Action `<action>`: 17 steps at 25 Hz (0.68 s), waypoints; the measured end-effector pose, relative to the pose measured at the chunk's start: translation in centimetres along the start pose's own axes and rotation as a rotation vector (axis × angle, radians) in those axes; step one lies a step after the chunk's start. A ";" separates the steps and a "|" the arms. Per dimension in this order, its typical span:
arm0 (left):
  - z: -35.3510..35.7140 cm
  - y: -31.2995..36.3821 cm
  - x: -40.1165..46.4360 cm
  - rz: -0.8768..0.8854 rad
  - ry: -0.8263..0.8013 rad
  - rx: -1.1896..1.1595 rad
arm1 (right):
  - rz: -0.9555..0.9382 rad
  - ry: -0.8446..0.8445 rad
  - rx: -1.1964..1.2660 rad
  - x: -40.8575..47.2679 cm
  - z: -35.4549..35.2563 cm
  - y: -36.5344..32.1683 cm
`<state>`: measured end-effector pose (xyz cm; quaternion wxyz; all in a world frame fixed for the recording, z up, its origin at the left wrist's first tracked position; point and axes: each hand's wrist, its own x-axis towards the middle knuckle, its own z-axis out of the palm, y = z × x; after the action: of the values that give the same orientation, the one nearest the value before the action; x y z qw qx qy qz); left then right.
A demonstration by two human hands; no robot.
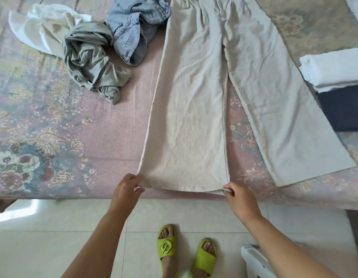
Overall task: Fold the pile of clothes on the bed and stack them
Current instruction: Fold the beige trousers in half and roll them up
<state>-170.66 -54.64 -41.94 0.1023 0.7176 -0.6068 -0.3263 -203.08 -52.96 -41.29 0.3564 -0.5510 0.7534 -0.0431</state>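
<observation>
Beige wide-leg trousers (196,93) lie spread flat on the bed (43,127), legs pointing toward me. My left hand (127,190) pinches the left corner of the left leg's hem at the bed's front edge. My right hand (240,199) pinches the right corner of that same hem. The other leg (290,117) lies flat to the right. Unfolded clothes lie at the back left: a grey-green garment (89,65), a light denim garment (132,27) and a white garment (39,31). A folded stack sits at the right: a white item (334,67) on a dark navy one (342,109).
The bed has a pink floral sheet. Its front edge runs across the view just under my hands. Below it is a pale tiled floor (53,237) with my feet in lime-green slippers (168,245). A white object (254,259) stands on the floor at the lower right.
</observation>
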 end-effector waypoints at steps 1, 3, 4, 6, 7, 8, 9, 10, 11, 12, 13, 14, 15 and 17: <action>0.2 -0.8 0.2 0.125 -0.028 0.091 | -0.038 -0.046 -0.038 0.4 0.1 0.1; 0.4 -2.3 0.5 0.295 -0.012 0.244 | -0.136 -0.158 -0.137 0.8 0.2 0.5; 0.2 -2.3 0.8 0.327 0.020 0.272 | -0.186 -0.187 -0.186 0.8 0.1 0.8; -0.9 -1.5 1.8 0.358 0.113 0.290 | -0.244 -0.164 -0.216 1.0 -0.2 1.2; -1.5 -0.9 2.4 0.368 0.141 0.279 | -0.246 -0.119 -0.196 1.1 -0.6 1.2; -2.2 -0.2 2.9 0.371 0.133 0.252 | -0.244 -0.060 -0.149 1.5 -1.2 1.1; -2.8 0.5 3.6 0.371 0.119 0.214 | -0.241 -0.001 -0.082 2.0 -2.1 0.6; -3.5 1.5 4.4 0.349 0.105 0.157 | -0.243 0.050 0.001 2.6 -3.2 -0.2; -4.4 2.6 5.4 0.295 0.089 0.072 | -0.224 0.083 0.101 3.4 -4.5 -1.1; -5.5 4.0 6.6 0.205 0.068 -0.034 | -0.177 0.086 0.210 4.3 -6.1 -2.0; -6.3 5.2 8.4 0.094 0.054 -0.134 | -0.112 0.064 0.317 5.6 -7.7 -3.0; -7.1 6.5 10.3 -0.004 0.048 -0.199 | -0.056 0.029 0.418 7.2 -9.0 -3.9; -7.6 7.3 12.7 -0.069 0.055 -0.243 | -0.011 0.007 0.501 9.2 -10.1 -4.6; -8.1 9.0 17.9 -0.108 0.105 -0.304 | 0.037 0.032 0.581 14.0 -11.7 -6.2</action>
<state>-172.15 -75.61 -37.00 0.2237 0.7413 -0.5048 -0.3815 -206.91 -71.28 -36.61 0.4881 -0.4114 0.7248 -0.2593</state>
